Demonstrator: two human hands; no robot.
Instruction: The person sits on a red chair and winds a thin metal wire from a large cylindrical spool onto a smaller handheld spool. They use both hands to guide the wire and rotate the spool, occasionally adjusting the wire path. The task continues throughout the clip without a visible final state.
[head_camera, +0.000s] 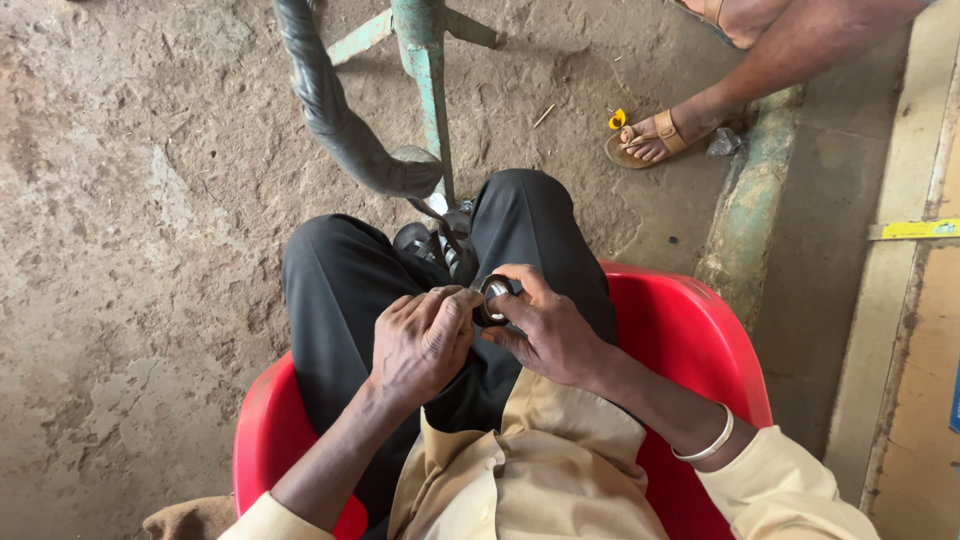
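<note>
Gripping one black tape roll (495, 297): left hand (425, 340), right hand (545, 325) | one red chair (690, 340)

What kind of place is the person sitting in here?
Probably a simple open workshop or roadside repair spot. The ground is a bare dirt floor, a green metal stand rises just ahead with a dark wrapped tube beside it, and the seat is a red plastic chair.

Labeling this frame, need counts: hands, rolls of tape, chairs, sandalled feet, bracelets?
hands: 2, left hand and right hand, both on the roll
black tape roll: 1
red plastic chair: 1
sandalled foot of another person: 1 fully in view
silver bracelet: 1
Total: 6
</note>
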